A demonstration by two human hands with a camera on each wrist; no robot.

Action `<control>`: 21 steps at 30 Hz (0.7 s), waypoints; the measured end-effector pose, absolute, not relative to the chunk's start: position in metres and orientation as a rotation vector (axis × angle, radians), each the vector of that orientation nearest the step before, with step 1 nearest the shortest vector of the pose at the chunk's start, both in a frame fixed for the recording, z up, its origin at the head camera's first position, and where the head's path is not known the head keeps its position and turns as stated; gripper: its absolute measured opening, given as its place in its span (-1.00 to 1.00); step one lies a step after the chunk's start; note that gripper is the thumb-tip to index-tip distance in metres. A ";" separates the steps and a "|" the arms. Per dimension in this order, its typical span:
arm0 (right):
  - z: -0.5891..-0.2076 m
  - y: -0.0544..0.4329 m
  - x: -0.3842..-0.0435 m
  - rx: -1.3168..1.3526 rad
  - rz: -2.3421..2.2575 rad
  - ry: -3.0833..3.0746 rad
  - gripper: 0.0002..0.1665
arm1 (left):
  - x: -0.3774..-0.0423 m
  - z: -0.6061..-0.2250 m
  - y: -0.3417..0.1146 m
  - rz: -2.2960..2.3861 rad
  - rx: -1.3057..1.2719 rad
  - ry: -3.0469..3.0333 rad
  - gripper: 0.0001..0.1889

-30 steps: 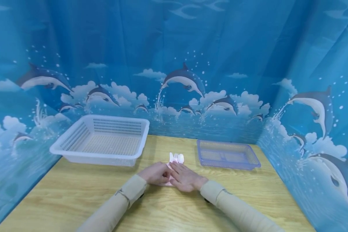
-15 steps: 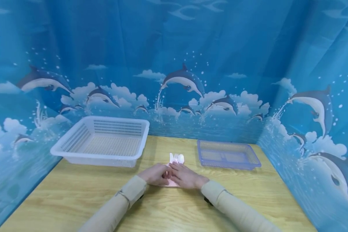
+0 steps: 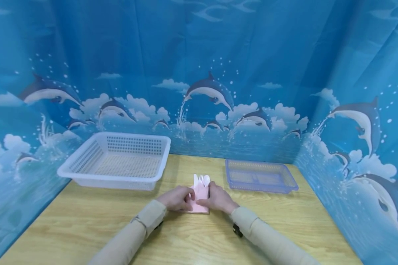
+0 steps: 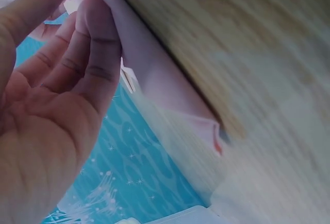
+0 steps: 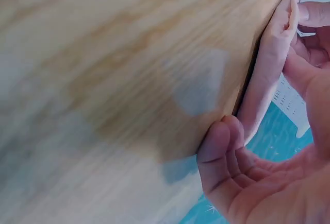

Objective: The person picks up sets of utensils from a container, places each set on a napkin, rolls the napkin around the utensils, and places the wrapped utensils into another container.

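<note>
A folded pink napkin (image 3: 201, 206) lies flat on the table between both hands. A white plastic knife (image 3: 195, 180), fork (image 3: 201, 179) and spoon (image 3: 206, 180) stick out of its far end; their lower parts are hidden. My left hand (image 3: 177, 198) holds the napkin's left side, fingers bent and thumb near the front corner. In the left wrist view its fingertips touch the napkin's edge (image 4: 149, 74). My right hand (image 3: 219, 199) grips the right side, thumb on top and curled fingers along the edge. The right wrist view shows those fingertips down at the tabletop.
A large white slotted basket (image 3: 112, 182) stands at the back left of the wooden table (image 3: 192, 243). At the back right is a shallow purple basket (image 3: 262, 189). A blue dolphin-print curtain (image 3: 199, 44) closes off the back and sides.
My right hand has shifted right, from lying across the napkin's top to its right edge, uncovering the napkin's middle. The left hand stays almost in place at the left side.
</note>
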State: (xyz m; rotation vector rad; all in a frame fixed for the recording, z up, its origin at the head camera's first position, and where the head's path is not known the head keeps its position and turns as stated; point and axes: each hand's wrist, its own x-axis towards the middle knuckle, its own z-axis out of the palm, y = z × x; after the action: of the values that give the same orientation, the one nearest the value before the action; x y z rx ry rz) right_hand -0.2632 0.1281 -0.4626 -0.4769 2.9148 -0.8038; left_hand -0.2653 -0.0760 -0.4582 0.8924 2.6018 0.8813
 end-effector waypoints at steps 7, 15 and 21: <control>-0.465 0.124 -0.268 -0.936 -0.752 2.904 -0.68 | -0.267 -0.459 -0.077 0.919 0.858 2.594 -0.75; -0.463 0.124 -0.272 -1.246 -0.673 2.755 -0.87 | -0.263 -0.457 -0.078 0.937 0.853 2.617 -0.79; -0.464 0.129 -0.271 -1.362 -0.606 2.709 -0.76 | -0.254 -0.453 -0.082 0.831 0.684 2.765 -0.68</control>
State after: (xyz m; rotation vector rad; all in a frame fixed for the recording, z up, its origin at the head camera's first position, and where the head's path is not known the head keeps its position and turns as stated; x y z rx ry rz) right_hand -0.2713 0.1287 -0.4635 -1.3616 2.7095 -0.6059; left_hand -0.2540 -0.0817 -0.4533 0.6841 2.7650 0.8314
